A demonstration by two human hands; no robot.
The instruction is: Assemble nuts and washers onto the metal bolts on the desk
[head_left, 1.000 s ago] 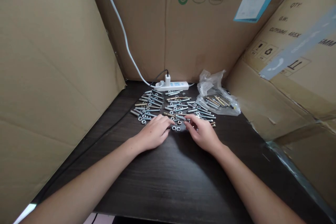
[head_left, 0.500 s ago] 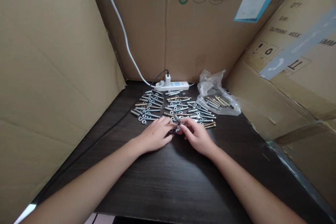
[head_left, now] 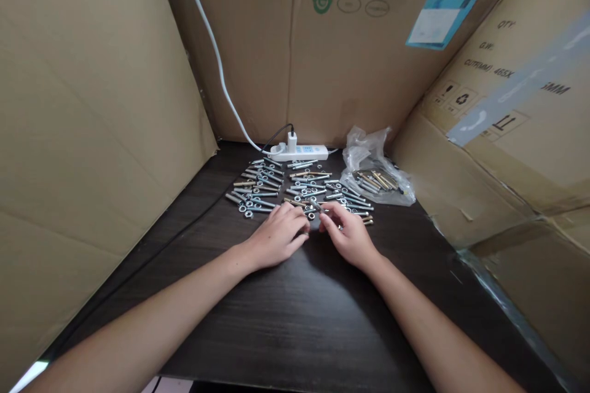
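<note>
Rows of metal bolts (head_left: 271, 179) with nuts and washers (head_left: 249, 214) lie on a dark wooden table (head_left: 295, 307). My left hand (head_left: 276, 236) rests palm down at the near edge of the rows, fingers curled toward the small parts between my hands. My right hand (head_left: 348, 233) sits beside it, its fingertips pinched over a small part (head_left: 315, 214) that I cannot make out. The two hands almost touch.
A white power strip (head_left: 299, 151) with a plug and a white cable (head_left: 212, 55) lies at the back. A clear plastic bag of bolts (head_left: 375, 175) sits at the back right. Cardboard walls (head_left: 92, 110) close in the table on three sides.
My right hand has drawn in toward my left, from the bolt row to the gap between the hands. The view has tilted slightly.
</note>
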